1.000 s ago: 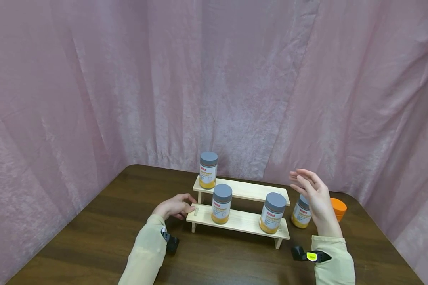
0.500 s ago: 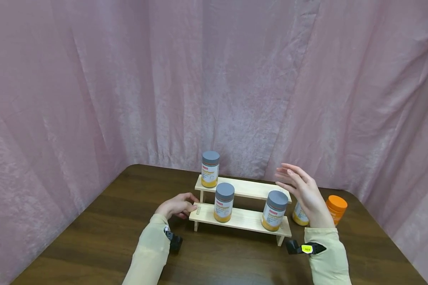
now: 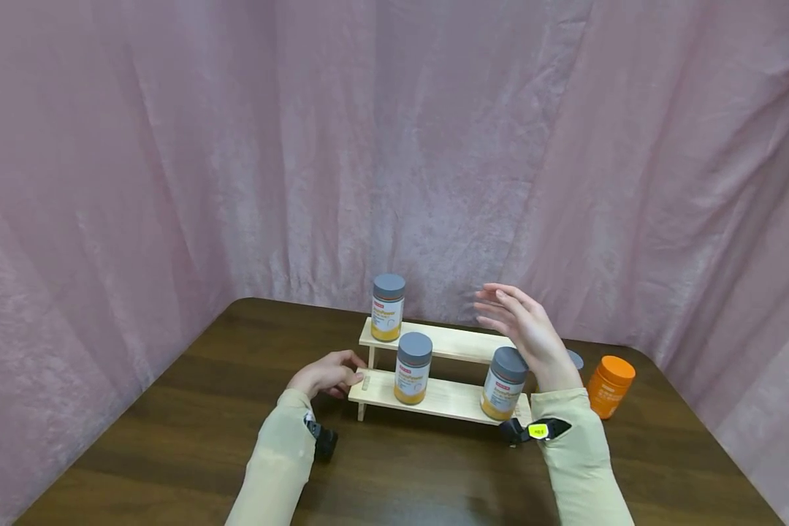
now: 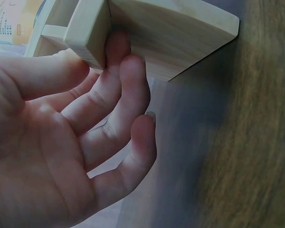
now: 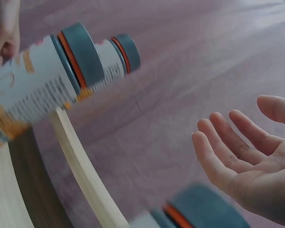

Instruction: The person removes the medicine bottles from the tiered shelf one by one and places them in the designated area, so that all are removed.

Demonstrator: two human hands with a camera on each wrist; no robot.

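Observation:
My left hand [image 3: 325, 374] pinches the left end of the lower board of a two-tier wooden display rack [image 3: 452, 394]. In the left wrist view the thumb lies against the board's end [image 4: 88, 31], with fingertips underneath. One grey-lidded supplement jar [image 3: 387, 310] stands at the upper tier's left end. The lower tier bears a second jar [image 3: 413, 369] left of its middle and a third jar [image 3: 502, 386] near its right end. My right hand [image 3: 526, 332] hovers over the rack's right end, fingers apart and loosely bent, holding nothing; the right wrist view shows its bare palm [image 5: 256, 175].
Right of the rack, another grey-lidded jar [image 3: 575, 359] is mostly hidden behind my right hand and forearm. An orange jar [image 3: 610, 387] stands farther right on the dark wooden table [image 3: 394, 475]. A pink curtain [image 3: 329, 161] hangs behind the table.
My right hand has moved left from above the jar beside the rack to over the rack's right end. The left hand keeps its hold on the board; the rack looks nearly unchanged.

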